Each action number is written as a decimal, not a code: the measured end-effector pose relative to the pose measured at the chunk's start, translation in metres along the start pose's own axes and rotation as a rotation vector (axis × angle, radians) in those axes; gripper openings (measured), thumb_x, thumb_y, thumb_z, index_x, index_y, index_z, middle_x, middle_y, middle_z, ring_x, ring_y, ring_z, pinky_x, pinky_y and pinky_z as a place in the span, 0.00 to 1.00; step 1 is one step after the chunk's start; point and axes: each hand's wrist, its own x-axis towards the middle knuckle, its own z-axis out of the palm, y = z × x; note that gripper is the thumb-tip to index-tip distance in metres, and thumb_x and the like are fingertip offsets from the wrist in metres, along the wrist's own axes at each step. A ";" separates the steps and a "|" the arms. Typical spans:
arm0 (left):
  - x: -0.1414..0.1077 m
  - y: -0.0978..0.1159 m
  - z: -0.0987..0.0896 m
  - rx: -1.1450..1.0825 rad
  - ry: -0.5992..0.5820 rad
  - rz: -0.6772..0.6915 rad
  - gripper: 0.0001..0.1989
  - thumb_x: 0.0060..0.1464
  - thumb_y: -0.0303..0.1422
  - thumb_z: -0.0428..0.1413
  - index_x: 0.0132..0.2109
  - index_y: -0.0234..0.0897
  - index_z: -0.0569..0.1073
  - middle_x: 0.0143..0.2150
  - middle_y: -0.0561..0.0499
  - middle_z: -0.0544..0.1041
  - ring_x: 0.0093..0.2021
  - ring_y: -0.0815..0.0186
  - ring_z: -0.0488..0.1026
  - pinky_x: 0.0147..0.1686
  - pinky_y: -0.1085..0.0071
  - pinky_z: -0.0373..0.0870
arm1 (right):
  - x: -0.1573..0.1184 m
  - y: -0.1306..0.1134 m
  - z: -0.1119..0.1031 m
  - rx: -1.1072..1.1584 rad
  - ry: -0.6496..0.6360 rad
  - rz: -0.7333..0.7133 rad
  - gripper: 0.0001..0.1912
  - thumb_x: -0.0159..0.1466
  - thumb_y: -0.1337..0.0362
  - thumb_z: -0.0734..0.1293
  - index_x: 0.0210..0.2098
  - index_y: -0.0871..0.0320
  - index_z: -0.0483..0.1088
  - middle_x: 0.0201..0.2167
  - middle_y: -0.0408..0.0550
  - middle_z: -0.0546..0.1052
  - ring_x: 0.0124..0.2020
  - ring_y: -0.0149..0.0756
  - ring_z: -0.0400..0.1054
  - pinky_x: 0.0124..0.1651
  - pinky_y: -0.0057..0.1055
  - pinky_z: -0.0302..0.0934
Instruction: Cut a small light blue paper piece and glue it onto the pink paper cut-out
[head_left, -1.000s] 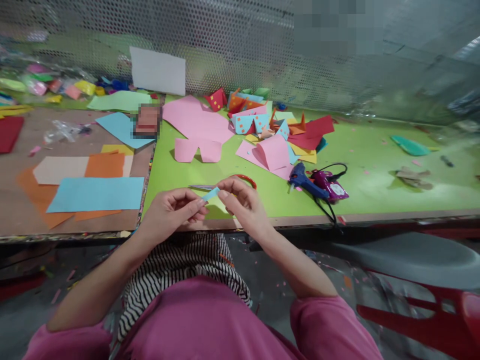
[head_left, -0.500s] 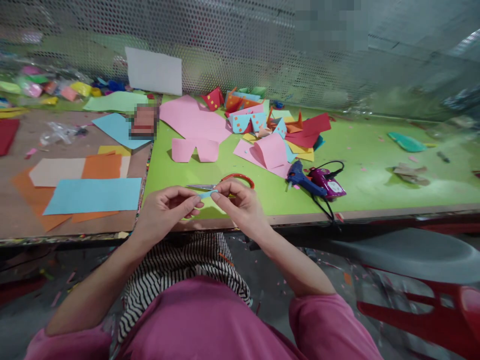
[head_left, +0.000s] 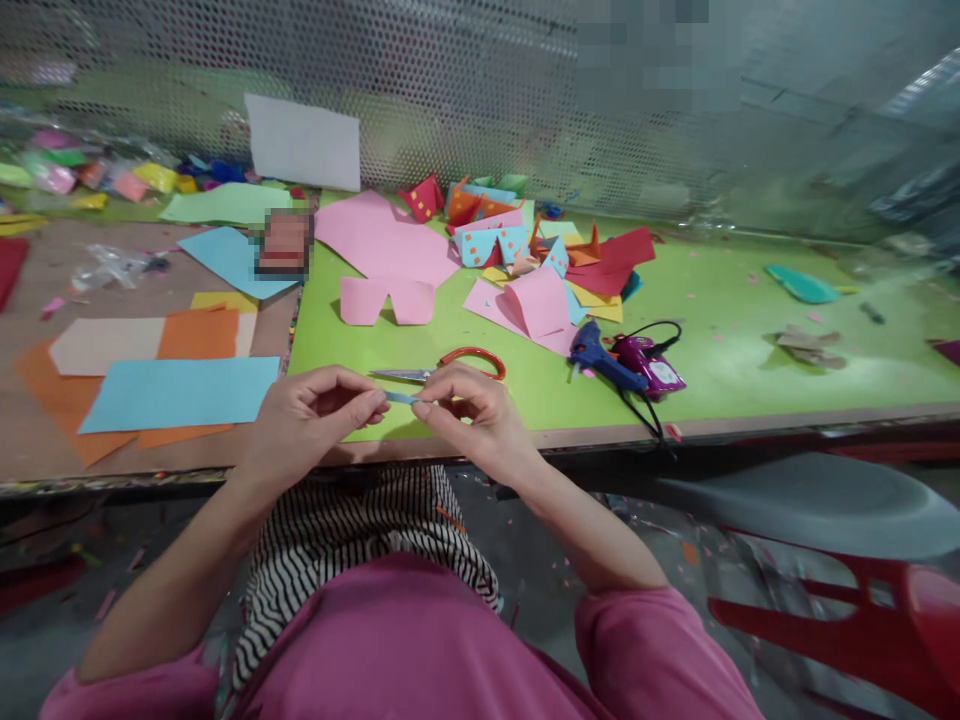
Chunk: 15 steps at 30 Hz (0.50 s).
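Between my two hands a small blue paper strip (head_left: 401, 398) is stretched over the table's front edge. My left hand (head_left: 319, 415) pinches one end with thumb and finger. The other end is pinched by my right hand (head_left: 471, 412). Just behind them lie scissors (head_left: 409, 376) with orange handles, partly covered by my right hand. A pink glasses-shaped paper cutout (head_left: 388, 300) stands beyond the scissors. To the left a blue paper rectangle (head_left: 180, 393) rests on orange paper (head_left: 56, 395).
A blue glue gun (head_left: 606, 357) and a purple device (head_left: 649, 365) with a black cord are at right. Folded, dotted paper pieces (head_left: 491, 245) and pink sheets (head_left: 386, 235) lie at the back, before a perforated metal panel (head_left: 465, 90). A red chair (head_left: 840, 625) stands lower right.
Both hands have shifted slightly left with the blue paper strip. The strip now lies more level and shows its narrow side. Nothing on the table has moved.
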 end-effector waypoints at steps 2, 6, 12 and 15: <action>-0.001 0.002 -0.004 0.061 -0.040 0.033 0.06 0.54 0.37 0.66 0.34 0.40 0.82 0.30 0.52 0.84 0.31 0.67 0.82 0.33 0.77 0.79 | -0.001 -0.001 -0.001 -0.012 -0.024 -0.012 0.05 0.64 0.64 0.71 0.31 0.55 0.74 0.29 0.41 0.72 0.27 0.26 0.61 0.29 0.28 0.56; -0.002 0.004 -0.006 0.100 -0.084 0.075 0.07 0.58 0.38 0.64 0.35 0.40 0.81 0.30 0.52 0.84 0.31 0.68 0.82 0.32 0.79 0.78 | -0.004 -0.001 0.000 0.021 -0.020 0.019 0.05 0.64 0.63 0.72 0.31 0.54 0.75 0.29 0.41 0.72 0.27 0.27 0.61 0.28 0.28 0.54; 0.006 -0.005 0.000 -0.161 0.175 0.040 0.13 0.57 0.45 0.64 0.35 0.39 0.80 0.29 0.52 0.83 0.27 0.69 0.79 0.29 0.77 0.77 | -0.007 0.002 0.011 0.217 0.101 0.093 0.09 0.64 0.58 0.73 0.29 0.54 0.74 0.30 0.41 0.73 0.32 0.29 0.65 0.30 0.28 0.57; 0.007 -0.009 0.010 -0.246 0.197 0.037 0.15 0.51 0.45 0.69 0.40 0.40 0.81 0.33 0.51 0.83 0.30 0.69 0.78 0.31 0.76 0.76 | -0.007 0.005 0.020 0.324 0.182 0.170 0.11 0.62 0.54 0.74 0.31 0.53 0.74 0.31 0.41 0.72 0.31 0.29 0.64 0.28 0.28 0.56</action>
